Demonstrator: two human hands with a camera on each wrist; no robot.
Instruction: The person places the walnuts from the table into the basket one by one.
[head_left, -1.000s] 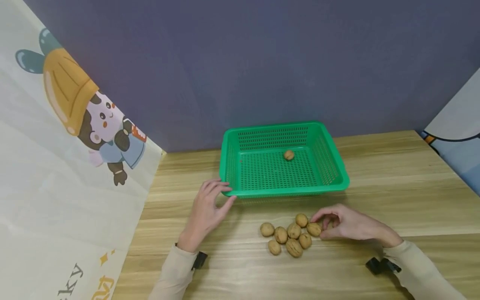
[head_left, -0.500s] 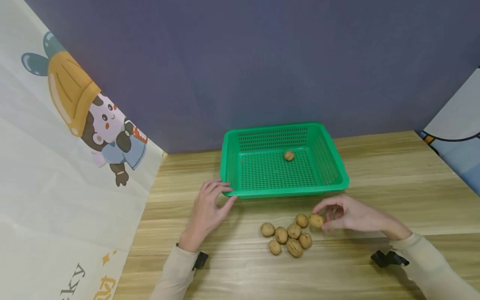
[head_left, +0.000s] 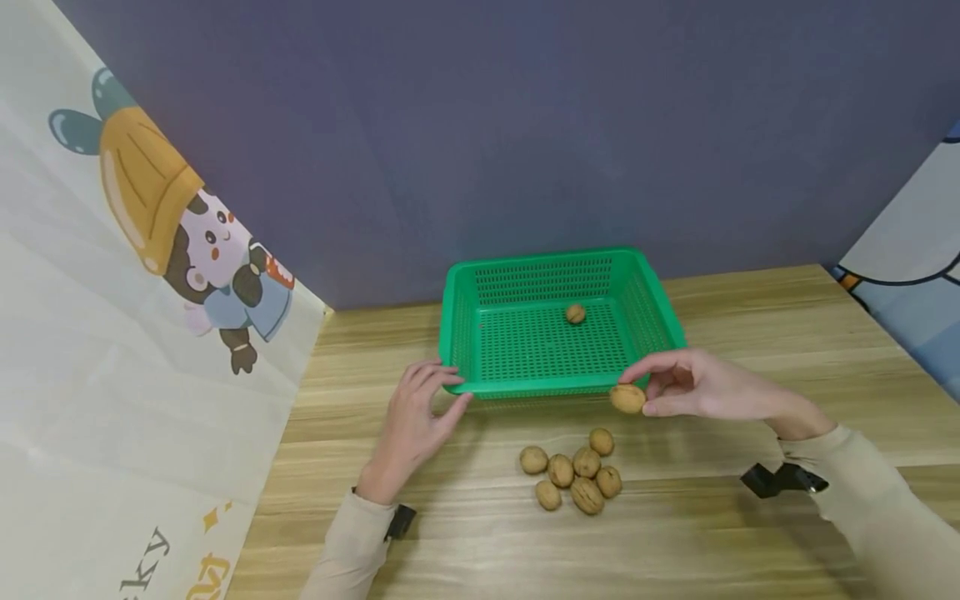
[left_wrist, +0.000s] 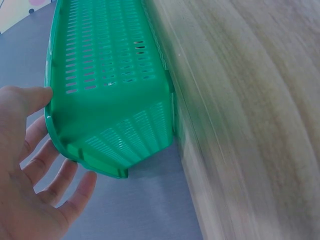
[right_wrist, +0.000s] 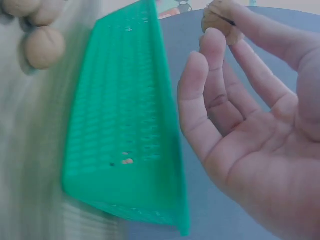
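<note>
My right hand (head_left: 697, 387) pinches a walnut (head_left: 627, 398) between thumb and fingers, raised at the front right rim of the green basket (head_left: 555, 386). In the right wrist view the held walnut (right_wrist: 220, 21) shows at the top, with the other fingers loosely bent below it. At the basket's near left corner, my left hand (head_left: 412, 429) holds the rim lightly, thumb on the front side and fingers over the left side. The left wrist view shows the thumb (left_wrist: 37, 99) against the rim. One walnut (head_left: 575, 314) lies inside on the perforated basket floor.
Several loose walnuts (head_left: 560, 471) lie in a cluster on the wooden table (head_left: 480, 550), in front of the basket. Behind the table rises a dark grey-blue panel (head_left: 480, 125). A white sheet with a cartoon figure (head_left: 217, 242) stands on the left.
My right hand has lifted one walnut off the right side of the cluster and carried it up toward the basket's front rim. My left hand has stayed at the corner.
</note>
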